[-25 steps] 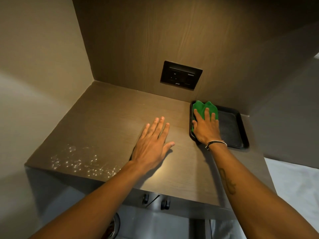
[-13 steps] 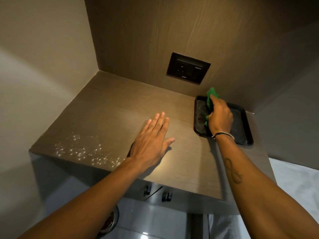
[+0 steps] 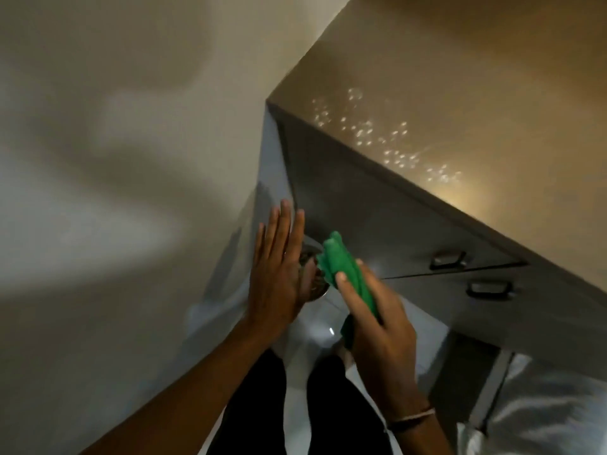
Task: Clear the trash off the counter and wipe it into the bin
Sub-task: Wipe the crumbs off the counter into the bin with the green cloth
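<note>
My right hand (image 3: 377, 326) is closed around a green cloth (image 3: 345, 270), held low in front of the cabinet. The cloth's free end points at the palm of my left hand (image 3: 279, 274), which is flat with fingers straight and apart. Both hands hover over a round metal bin (image 3: 313, 284) on the floor, mostly hidden behind them. The brown counter (image 3: 476, 77) fills the upper right, with a patch of small bright specks (image 3: 384, 139) near its front edge.
Below the counter are grey cabinet fronts with two dark handles (image 3: 448, 260). A beige wall (image 3: 115, 159) closes off the left side. My dark-trousered legs (image 3: 295, 415) stand on the pale floor. White fabric (image 3: 542, 405) lies at the lower right.
The view has swung down from the counter top to the floor. My right hand lifted the cloth off the black tray and brought it down over the bin. My left hand left the counter and joined it.
</note>
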The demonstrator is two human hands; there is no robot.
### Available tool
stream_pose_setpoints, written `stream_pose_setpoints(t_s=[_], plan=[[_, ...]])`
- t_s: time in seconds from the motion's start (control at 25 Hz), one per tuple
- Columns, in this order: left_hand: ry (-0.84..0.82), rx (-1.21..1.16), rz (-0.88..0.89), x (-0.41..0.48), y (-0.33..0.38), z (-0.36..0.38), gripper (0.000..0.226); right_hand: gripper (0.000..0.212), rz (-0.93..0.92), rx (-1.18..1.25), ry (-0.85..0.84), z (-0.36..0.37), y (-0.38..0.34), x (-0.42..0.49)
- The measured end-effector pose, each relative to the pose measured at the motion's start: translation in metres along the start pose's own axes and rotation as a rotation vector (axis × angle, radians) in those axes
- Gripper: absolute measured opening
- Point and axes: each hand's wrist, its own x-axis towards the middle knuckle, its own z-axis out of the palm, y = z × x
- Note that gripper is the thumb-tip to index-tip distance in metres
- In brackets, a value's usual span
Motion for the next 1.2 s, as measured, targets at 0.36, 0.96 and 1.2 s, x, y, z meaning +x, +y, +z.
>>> stream_pose_setpoints(t_s=[0.36,0.96,1.2], plan=[[-0.328,-0.061,-0.441,-0.093,-0.165,0.205,0.077,0.116,0.219,-0.293,-0.375,0.224,0.187,-0.016],[-0.409,-0.248,-0.934,-0.043,-0.223,0.320,0.044,0.099,0.297,-0.198,-0.347,0.307,0.274,-0.016],[-0.377,-0.301,-1.048,-0.050,-0.143,0.177,0.033,0.072,0.409,-0.023,-0.304,0.203,0.177,-0.031]])
